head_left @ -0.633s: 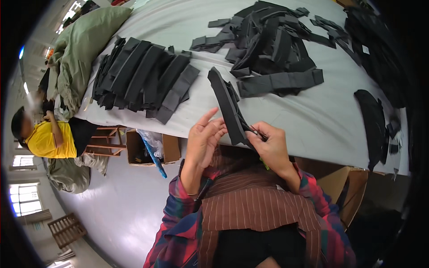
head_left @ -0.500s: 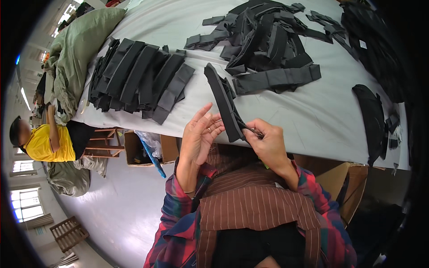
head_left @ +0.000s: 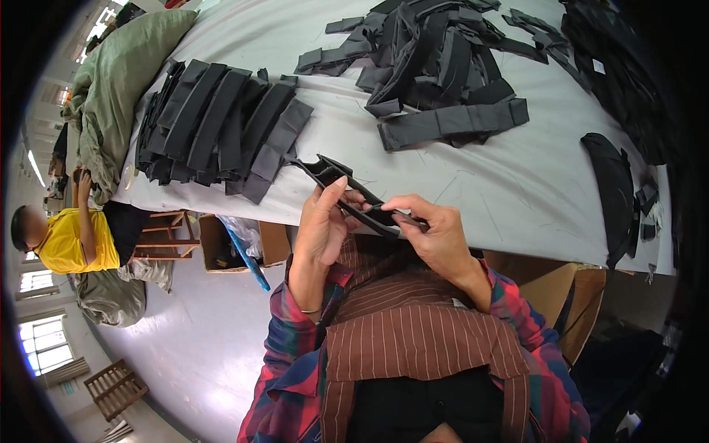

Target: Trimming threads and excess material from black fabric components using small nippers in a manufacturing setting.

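Note:
A black fabric strip [head_left: 347, 193] with folded, layered edges is held above the table's near edge. My left hand [head_left: 322, 230] grips it, thumb on the near face and fingers behind. At the strip's right end, my right hand [head_left: 442, 235] pinches with thumb and forefinger. A slim dark piece shows between those fingers; whether it is fabric or a small tool I cannot make out. To the left lies a neat row of dark strips [head_left: 214, 125]. Farther back is a loose heap of dark strips [head_left: 436, 66], with a flat strip [head_left: 454, 124] at its near side.
The pale cloth-covered table [head_left: 502, 199] carries dark fabric [head_left: 613, 81] and a curved black piece [head_left: 607, 192] on the right. A green sack [head_left: 129, 70] lies at left. Cardboard boxes [head_left: 277, 242] stand below the edge. A person in yellow [head_left: 85, 240] is at far left.
The strip has tipped from steep to slanting left, with its open layers now showing. My left hand has closed on it, thumb over the front. The right hand stays at its end.

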Demonstrator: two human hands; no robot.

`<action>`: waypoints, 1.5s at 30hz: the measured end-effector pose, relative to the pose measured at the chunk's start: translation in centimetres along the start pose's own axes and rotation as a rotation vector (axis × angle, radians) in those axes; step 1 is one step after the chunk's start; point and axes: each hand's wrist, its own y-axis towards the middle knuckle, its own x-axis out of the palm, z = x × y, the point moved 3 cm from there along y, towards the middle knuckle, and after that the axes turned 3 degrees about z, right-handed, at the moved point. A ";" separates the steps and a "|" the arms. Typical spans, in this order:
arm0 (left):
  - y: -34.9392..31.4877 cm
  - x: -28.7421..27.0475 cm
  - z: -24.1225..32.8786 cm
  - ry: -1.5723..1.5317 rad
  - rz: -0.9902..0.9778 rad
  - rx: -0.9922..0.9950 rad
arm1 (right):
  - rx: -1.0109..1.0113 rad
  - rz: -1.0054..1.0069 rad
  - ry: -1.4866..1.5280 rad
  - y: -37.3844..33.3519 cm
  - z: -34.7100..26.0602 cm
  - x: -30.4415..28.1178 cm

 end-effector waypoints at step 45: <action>-2.4 2.0 1.0 0.225 -0.029 0.535 | -0.357 0.075 -0.502 0.4 -3.4 -1.0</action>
